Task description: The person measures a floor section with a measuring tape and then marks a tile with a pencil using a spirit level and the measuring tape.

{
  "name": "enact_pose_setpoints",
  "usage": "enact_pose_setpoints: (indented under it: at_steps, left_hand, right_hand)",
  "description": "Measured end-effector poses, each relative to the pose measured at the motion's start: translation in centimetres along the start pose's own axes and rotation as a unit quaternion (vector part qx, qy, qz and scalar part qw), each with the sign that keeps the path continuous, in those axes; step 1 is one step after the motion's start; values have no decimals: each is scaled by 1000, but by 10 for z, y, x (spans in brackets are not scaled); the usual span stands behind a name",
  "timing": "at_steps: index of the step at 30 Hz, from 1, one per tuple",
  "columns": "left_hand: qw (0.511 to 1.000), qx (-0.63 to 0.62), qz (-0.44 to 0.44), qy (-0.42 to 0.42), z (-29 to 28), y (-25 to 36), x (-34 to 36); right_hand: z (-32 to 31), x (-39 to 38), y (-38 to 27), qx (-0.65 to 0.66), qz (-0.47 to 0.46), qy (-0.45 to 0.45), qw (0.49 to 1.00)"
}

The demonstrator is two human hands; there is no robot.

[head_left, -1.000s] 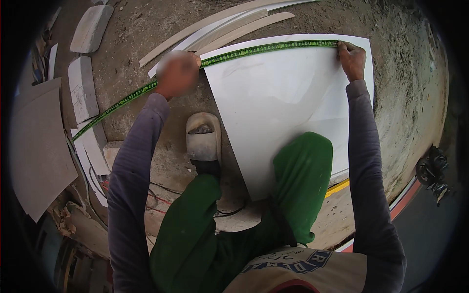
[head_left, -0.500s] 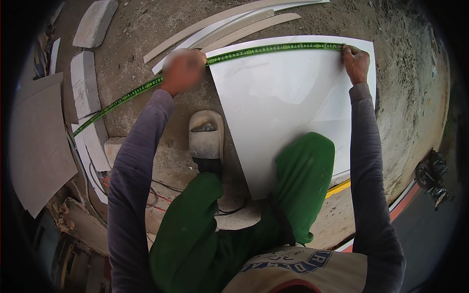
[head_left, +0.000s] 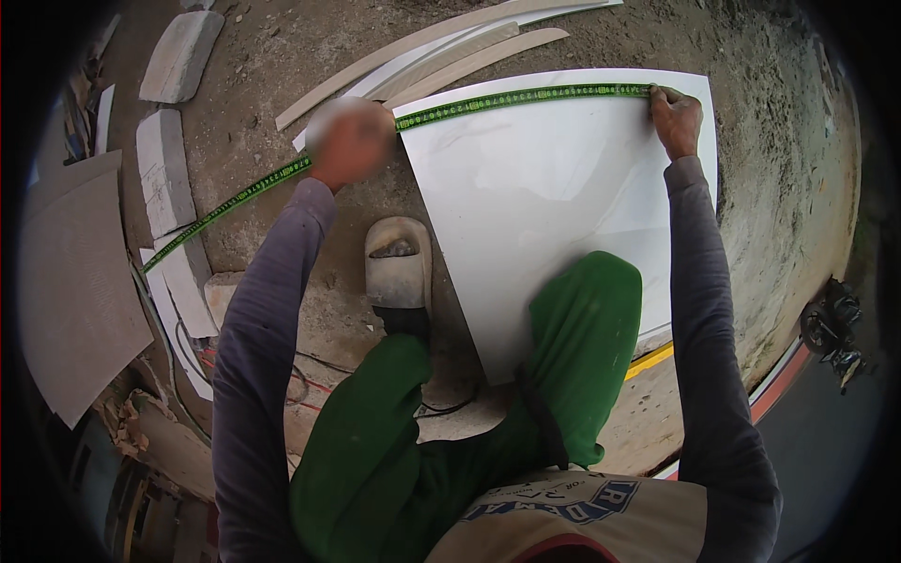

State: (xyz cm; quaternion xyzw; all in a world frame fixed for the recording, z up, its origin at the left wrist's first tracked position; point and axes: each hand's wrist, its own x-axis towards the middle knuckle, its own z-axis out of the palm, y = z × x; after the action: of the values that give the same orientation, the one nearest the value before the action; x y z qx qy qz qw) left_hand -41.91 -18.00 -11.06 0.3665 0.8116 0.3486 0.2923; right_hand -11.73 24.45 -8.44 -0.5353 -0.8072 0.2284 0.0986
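A green tape measure [head_left: 526, 97] lies stretched across the far part of a large glossy white tile [head_left: 535, 178]. My right hand [head_left: 676, 120] pinches the tape's end near the tile's far right corner. At the tile's left edge my left hand [head_left: 349, 141], partly blurred, is closed around the tape. Past that hand the tape runs on down to the left, over pale blocks. My left foot, in a worn light slide sandal [head_left: 396, 267], stands on the dirt beside the tile. My right knee, in green trousers [head_left: 587, 319], is over the tile's near part.
Narrow tile strips [head_left: 450, 56] lie beyond the tile's far left. Several pale blocks [head_left: 165, 174] line the left, with grey-brown sheets [head_left: 80, 281] farther out. Cables [head_left: 314, 385] run by my left leg. A yellow bar [head_left: 649, 361] sits at the tile's near edge. A parked motorcycle [head_left: 831, 328] is far right.
The view has shifted slightly. Both hands keep their hold on the tape, with the right one appearing a little farther left. The tape stays stretched over the tile.
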Motion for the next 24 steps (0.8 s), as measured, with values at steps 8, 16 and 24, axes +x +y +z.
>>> enact_pose_setpoints:
  at_steps: [8,16,24]
  left_hand:
    - [999,4,-28,-25,2,21,8]
    - [1000,5,17,-19,-8,18,-26]
    - [999,28,-5,40,-53,15,-80]
  right_hand:
    - [-19,-16,-4,0,21,8,1000]
    - [-22,-156,68,117,47,132,983]
    - [-26,-259,109,44,-65,82,994]
